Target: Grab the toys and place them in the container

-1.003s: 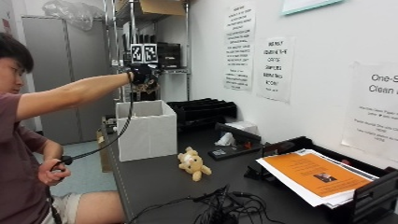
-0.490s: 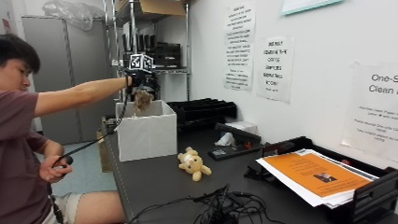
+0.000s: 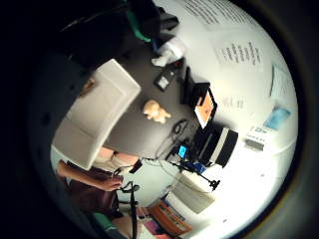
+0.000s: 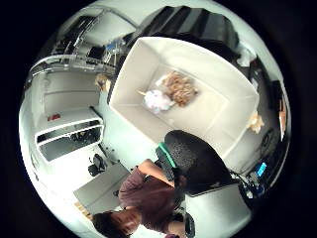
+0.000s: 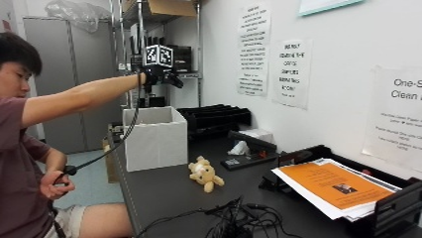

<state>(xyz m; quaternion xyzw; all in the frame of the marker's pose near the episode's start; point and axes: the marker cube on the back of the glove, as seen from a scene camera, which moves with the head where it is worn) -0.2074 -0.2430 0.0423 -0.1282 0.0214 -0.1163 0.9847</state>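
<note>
Outside view: gloved right hand (image 5: 160,78) raised above the white container (image 5: 155,136) at the table's (image 5: 171,198) far end, fingers spread, holding nothing. Thumb-side palm view looks down into the container: brown plush toy (image 4: 179,88) and pale pink-white toy (image 4: 157,100) on its floor, touching. Tan teddy bear (image 5: 204,173) lies on the table just beside the container.

The brown toy (image 4: 179,88) that hung from the gloved right hand (image 5: 160,78) half a second ago is no longer there; it now lies on the floor of the white container (image 5: 155,138), beside a pale toy (image 4: 157,101). The hand's fingers have spread open, holding nothing, above the container's open top.
</note>
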